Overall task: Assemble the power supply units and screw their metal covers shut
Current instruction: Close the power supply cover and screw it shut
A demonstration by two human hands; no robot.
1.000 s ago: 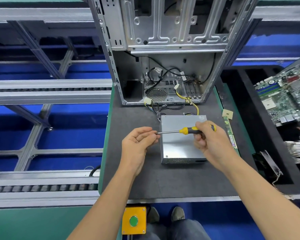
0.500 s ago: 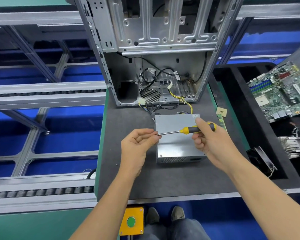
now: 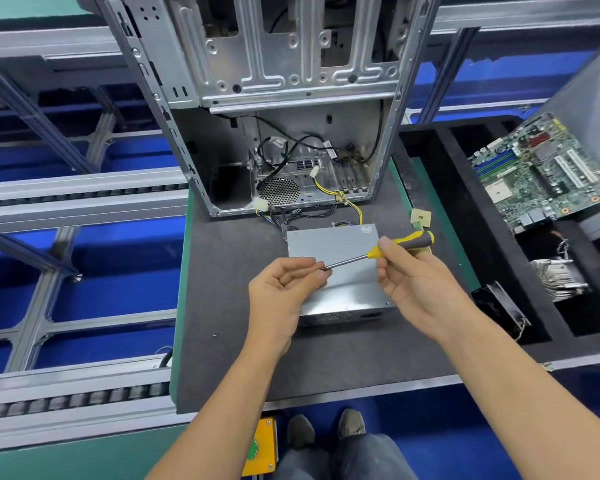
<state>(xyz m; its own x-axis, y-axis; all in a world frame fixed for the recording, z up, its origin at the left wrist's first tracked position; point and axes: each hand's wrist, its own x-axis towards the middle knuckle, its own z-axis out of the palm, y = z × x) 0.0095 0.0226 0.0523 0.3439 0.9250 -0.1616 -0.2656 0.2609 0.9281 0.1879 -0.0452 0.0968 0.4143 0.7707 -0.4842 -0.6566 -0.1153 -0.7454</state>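
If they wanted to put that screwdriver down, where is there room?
Bare mat lies left of the power supply, and along the near edge in front of it. Behind, cables and the computer case crowd it.

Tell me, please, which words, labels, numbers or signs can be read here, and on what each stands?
None can be read.
Round sticker on the power supply: too blurred.
Circuit board markings: too small.
Yellow box with a green button: no text shows.

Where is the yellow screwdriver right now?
In the head view the screwdriver is held above the grey power supply box, its handle in the right hand and its tip at the left hand's fingers.
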